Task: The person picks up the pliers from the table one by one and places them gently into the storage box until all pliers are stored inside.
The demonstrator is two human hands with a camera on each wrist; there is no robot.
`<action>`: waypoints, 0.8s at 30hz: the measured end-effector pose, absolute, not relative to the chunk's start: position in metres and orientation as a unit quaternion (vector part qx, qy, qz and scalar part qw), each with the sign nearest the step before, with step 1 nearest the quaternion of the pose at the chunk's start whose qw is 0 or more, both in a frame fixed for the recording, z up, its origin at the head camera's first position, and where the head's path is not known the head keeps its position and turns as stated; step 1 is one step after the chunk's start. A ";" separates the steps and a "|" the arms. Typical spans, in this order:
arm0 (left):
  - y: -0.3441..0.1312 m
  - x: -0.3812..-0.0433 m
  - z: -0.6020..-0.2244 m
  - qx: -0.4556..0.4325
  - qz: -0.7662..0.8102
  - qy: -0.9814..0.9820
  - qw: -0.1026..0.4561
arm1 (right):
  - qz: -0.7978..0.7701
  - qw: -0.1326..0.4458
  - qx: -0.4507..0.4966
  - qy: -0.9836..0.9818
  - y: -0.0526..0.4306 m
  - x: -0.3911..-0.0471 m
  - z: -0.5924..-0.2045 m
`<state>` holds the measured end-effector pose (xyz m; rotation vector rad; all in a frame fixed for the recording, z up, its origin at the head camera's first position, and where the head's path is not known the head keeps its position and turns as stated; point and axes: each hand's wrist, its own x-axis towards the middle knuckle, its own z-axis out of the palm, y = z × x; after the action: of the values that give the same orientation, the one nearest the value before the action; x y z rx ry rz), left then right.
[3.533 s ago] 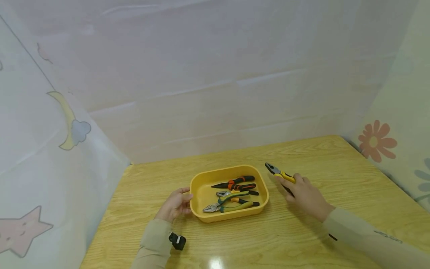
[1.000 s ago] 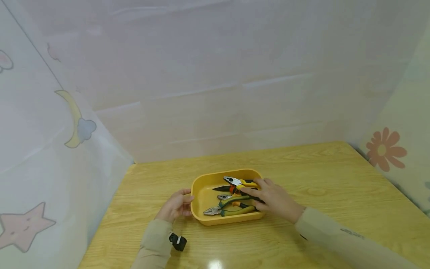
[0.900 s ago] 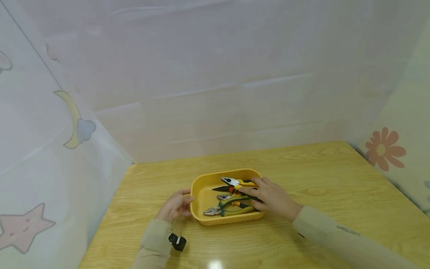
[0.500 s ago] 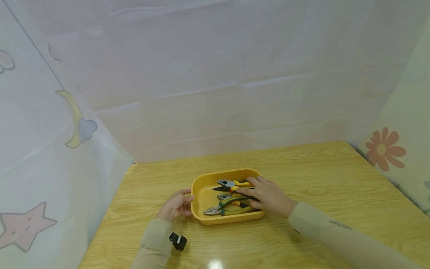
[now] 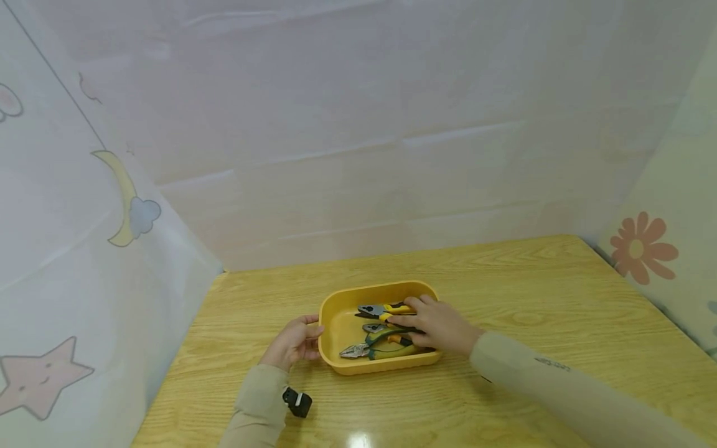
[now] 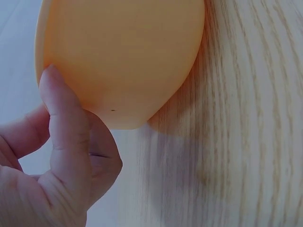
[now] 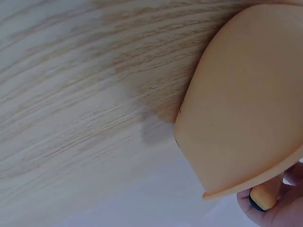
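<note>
My left hand [image 5: 292,342] pinches the left rim of a yellow plastic tray [image 5: 330,317], thumb over the edge and fingers outside. My right hand [image 5: 439,326] reaches over the tray's right side and holds combination pliers [image 5: 372,309] by yellow-and-black handles, their jaws pointing left. The end of one handle [image 7: 265,196] shows just past the rim in the right wrist view. Beneath them, needle-nose pliers [image 5: 364,315] are mostly covered. Nearer the front lie green-handled pliers [image 5: 386,339] across another pair with a grey head [image 5: 372,327]; my fingers hide their right ends.
The tray sits on a wood-grain table [image 5: 538,292]. A pale sheet wall [image 5: 358,155] rises behind it, with printed side walls left and right. A small black device [image 5: 297,402] is at the left wrist.
My right hand has brought the combination pliers from above the table at right into the tray, then slid them farther left and slightly down. My left hand keeps its place on the rim.
</note>
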<state>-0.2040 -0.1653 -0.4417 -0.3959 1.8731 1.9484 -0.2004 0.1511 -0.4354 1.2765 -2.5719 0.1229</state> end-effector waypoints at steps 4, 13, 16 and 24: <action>-0.166 -0.204 -0.443 -0.145 0.698 0.671 0.205 | 0.053 0.097 0.434 -0.894 0.148 -0.203 -0.437; -0.166 -0.201 -0.446 -0.142 0.697 0.675 0.196 | 0.083 0.012 0.437 -0.896 0.145 -0.211 -0.439; -0.165 -0.200 -0.447 -0.141 0.697 0.677 0.189 | 0.111 -0.031 0.426 -0.897 0.145 -0.215 -0.437; -0.160 -0.195 -0.444 -0.139 0.696 0.683 0.173 | 0.099 -0.077 0.418 -0.900 0.147 -0.225 -0.433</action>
<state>-0.1952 -0.1602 -0.4440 -0.3946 1.9358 1.9748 -0.2249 0.1468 -0.4325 1.3809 -2.9750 0.3263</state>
